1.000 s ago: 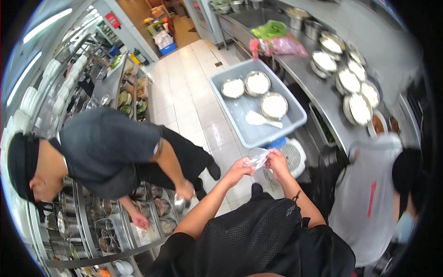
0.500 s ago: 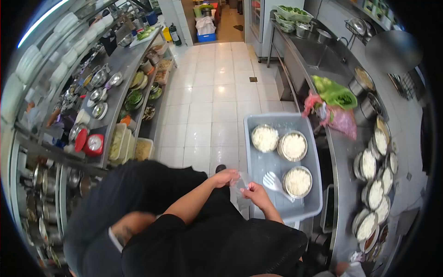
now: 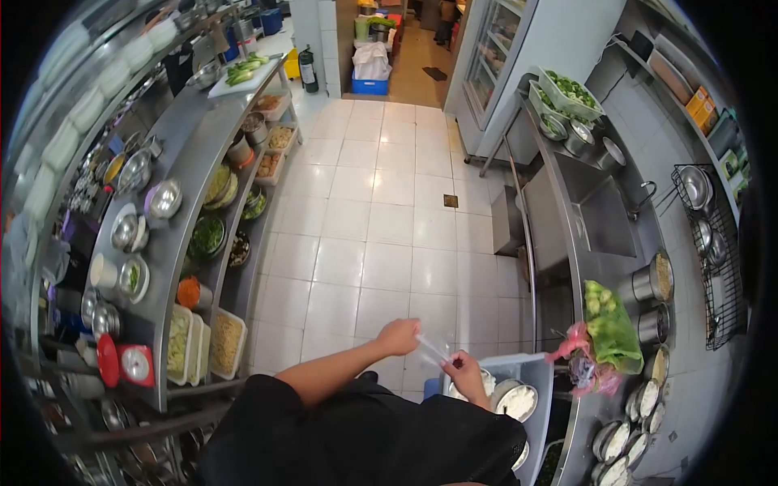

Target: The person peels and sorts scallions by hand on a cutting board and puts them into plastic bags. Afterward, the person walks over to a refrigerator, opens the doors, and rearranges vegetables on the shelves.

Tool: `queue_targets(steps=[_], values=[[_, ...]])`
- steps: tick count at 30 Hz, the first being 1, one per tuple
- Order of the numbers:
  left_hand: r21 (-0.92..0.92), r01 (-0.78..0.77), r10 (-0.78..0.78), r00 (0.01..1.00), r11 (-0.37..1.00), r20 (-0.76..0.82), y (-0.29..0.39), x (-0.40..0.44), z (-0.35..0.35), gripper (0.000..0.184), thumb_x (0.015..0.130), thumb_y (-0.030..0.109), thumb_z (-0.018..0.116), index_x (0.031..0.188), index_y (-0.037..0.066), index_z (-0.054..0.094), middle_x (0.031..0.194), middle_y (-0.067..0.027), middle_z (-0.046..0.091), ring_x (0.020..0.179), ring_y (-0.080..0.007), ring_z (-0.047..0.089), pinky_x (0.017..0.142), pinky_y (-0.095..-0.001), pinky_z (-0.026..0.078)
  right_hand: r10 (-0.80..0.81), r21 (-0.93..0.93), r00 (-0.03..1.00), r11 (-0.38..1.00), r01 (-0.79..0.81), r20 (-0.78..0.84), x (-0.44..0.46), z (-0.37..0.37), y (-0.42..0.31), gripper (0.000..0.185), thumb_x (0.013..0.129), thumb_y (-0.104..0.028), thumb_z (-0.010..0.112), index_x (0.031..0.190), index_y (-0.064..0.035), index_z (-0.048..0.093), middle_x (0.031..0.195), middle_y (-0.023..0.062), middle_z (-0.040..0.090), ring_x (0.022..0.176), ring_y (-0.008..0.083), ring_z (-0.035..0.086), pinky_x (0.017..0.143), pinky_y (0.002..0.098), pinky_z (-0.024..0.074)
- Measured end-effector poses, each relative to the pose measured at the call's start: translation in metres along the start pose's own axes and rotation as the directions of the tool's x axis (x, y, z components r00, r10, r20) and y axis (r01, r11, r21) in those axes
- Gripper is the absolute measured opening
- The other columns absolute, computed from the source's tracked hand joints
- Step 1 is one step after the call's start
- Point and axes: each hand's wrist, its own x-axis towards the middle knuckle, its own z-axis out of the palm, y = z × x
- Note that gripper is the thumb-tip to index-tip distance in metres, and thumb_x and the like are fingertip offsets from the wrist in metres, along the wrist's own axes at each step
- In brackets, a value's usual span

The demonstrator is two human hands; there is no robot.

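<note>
A clear plastic bag [image 3: 432,350] stretches between my two hands in front of my body. My left hand [image 3: 399,337] is closed on its left end, fingers pinched. On the other end, my right hand [image 3: 465,376] pinches the bag between thumb and fingers, above the near left part of a grey plastic tub [image 3: 536,366]. Inside the tub stand metal bowls of white rice [image 3: 516,401], partly hidden by my right hand and sleeve.
The right counter holds more rice bowls [image 3: 611,441], a green bag of vegetables [image 3: 609,328], pots [image 3: 646,283] and a sink [image 3: 604,223]. On the left counter are metal bowls [image 3: 165,198] and a red scale [image 3: 136,364]. Tiled floor [image 3: 381,219] runs between.
My view has tilted up and forward, so the tub sits lower in the frame. Both hands have moved forward and the bag is pulled taut. The other person at my left has left the view.
</note>
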Motion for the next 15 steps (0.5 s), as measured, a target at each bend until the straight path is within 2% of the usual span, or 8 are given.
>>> queue_targets(steps=[1,4,8,9,10,12,14,15], values=[[0.019,-0.036,0.037,0.999,0.999,-0.035,0.004,0.024,-0.019,0.012,0.065,0.014,0.058,0.071,0.007,0.05,0.071,-0.0184,0.059,0.071,-0.0398,0.056,0.06,-0.0474,0.043,-0.049,0.178,0.998,0.983,0.043,0.027,0.011,-0.006,-0.003,0.016,0.079,-0.012,0.069,0.079,-0.0028,0.056,0.065,0.0003,0.056,0.059,0.0085,0.052,0.054,0.0217,0.0418],[0.043,-0.11,0.114,0.986,0.993,-0.121,0.02,0.105,-0.086,0.01,0.066,0.012,0.057,0.071,0.006,0.051,0.067,-0.0169,0.057,0.065,-0.037,0.055,0.057,-0.0423,0.042,0.011,0.333,0.994,0.943,0.024,-0.105,0.032,-0.033,-0.014,0.012,0.079,-0.008,0.066,0.083,-0.0024,0.056,0.068,0.0008,0.057,0.063,0.009,0.054,0.058,0.0232,0.0447],[0.045,-0.161,0.166,0.966,0.986,-0.2,-0.028,0.223,-0.149,0.013,0.067,0.015,0.059,0.074,0.005,0.054,0.07,-0.0172,0.058,0.067,-0.035,0.057,0.059,-0.0398,0.044,0.307,0.297,0.918,0.927,-0.229,-0.251,0.081,-0.069,0.035,0.015,0.079,-0.015,0.066,0.083,-0.0025,0.059,0.07,0.0055,0.061,0.066,0.0111,0.059,0.059,0.0232,0.047],[0.061,-0.132,0.142,0.968,0.989,-0.208,-0.056,0.245,-0.161,0.016,0.068,0.018,0.06,0.075,0.004,0.054,0.071,-0.0173,0.059,0.068,-0.0344,0.058,0.059,-0.0389,0.045,0.315,0.178,0.907,0.945,-0.273,-0.279,0.097,-0.077,0.035,0.023,0.078,-0.022,0.066,0.083,-0.0014,0.059,0.075,0.0105,0.063,0.071,0.0203,0.063,0.064,0.0311,0.0499],[0.054,-0.014,0.024,0.98,0.998,-0.2,-0.08,0.257,-0.174,0.017,0.068,0.018,0.059,0.076,0.004,0.054,0.075,-0.0189,0.059,0.073,-0.0364,0.058,0.063,-0.0416,0.045,0.317,0.179,0.905,0.945,-0.275,-0.283,0.122,-0.083,0.036,0.023,0.078,-0.022,0.066,0.083,-0.0014,0.059,0.075,0.0105,0.063,0.071,0.0203,0.063,0.064,0.0311,0.0499],[0.161,0.212,-0.171,0.957,0.964,-0.233,-0.152,0.258,-0.192,0.022,0.071,0.021,0.057,0.082,0.002,0.056,0.087,-0.0219,0.06,0.086,-0.0376,0.058,0.074,-0.044,0.046,0.349,-0.509,0.893,0.735,-0.449,-0.284,0.204,-0.085,0.034,0.029,0.077,-0.028,0.064,0.087,-0.0005,0.06,0.085,0.0158,0.064,0.081,0.0311,0.062,0.073,0.0397,0.0494],[0.16,0.415,-0.379,0.901,0.896,-0.21,-0.25,0.217,-0.199,0.031,0.074,0.025,0.057,0.092,0.0,0.058,0.093,-0.0219,0.06,0.091,-0.0384,0.056,0.08,-0.0433,0.046,0.262,-0.737,0.964,0.641,-0.215,-0.053,0.313,-0.083,0.02,0.036,0.077,-0.031,0.063,0.095,-0.0005,0.06,0.094,0.0189,0.063,0.091,0.0371,0.058,0.08,0.044,0.0461],[0.24,0.52,-0.501,0.854,0.82,-0.138,-0.285,0.183,-0.207,0.032,0.076,0.024,0.055,0.097,0.001,0.059,0.096,-0.0206,0.061,0.093,-0.0369,0.056,0.083,-0.0429,0.046,0.137,-0.678,0.988,0.721,-0.144,-0.065,0.352,-0.071,-0.054,0.038,0.077,-0.031,0.063,0.102,-0.0012,0.059,0.095,0.019,0.063,0.09,0.0353,0.06,0.079,0.0416,0.047]])
